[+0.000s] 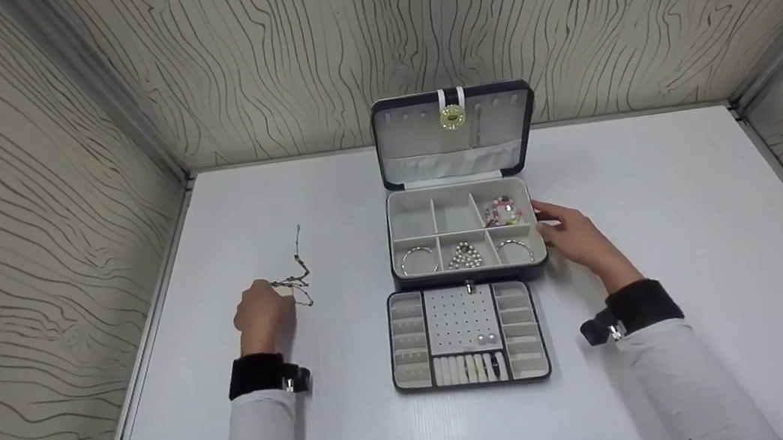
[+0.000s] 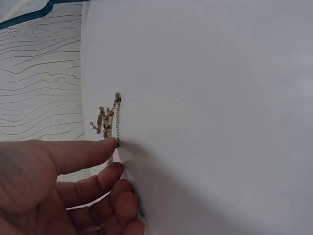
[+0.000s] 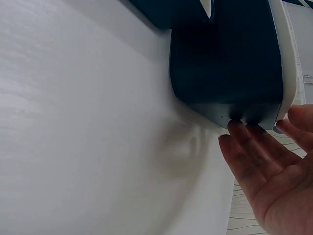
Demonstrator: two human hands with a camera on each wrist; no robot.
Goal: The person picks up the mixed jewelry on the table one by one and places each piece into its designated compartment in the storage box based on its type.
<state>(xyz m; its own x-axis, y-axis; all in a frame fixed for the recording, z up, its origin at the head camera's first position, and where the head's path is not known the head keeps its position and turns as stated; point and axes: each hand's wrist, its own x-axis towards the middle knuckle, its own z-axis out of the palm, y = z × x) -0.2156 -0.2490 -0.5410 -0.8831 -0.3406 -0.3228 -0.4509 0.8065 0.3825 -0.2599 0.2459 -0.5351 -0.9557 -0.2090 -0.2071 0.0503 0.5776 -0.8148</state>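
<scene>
On the left of the white table my left hand (image 1: 264,314) pinches a thin gold chain necklace (image 1: 299,266) between thumb and forefinger. The left wrist view shows the chain (image 2: 117,120) bunched beyond the thumb, its links partly hidden by the fingers. A dark jewelry box (image 1: 449,212) stands with its lid raised. My right hand (image 1: 579,237) is at the box's right side. In the right wrist view its fairly straight fingers touch the dark side wall (image 3: 227,78), with the thumb near the pale rim.
In the box compartments lie a colorful beaded bracelet (image 1: 502,211), a pearl piece (image 1: 465,256) and two bangles (image 1: 418,260). In front of the box lies a divided tray (image 1: 464,320) with pearl earrings (image 1: 486,338) and several rings (image 1: 483,368). Patterned walls border the table.
</scene>
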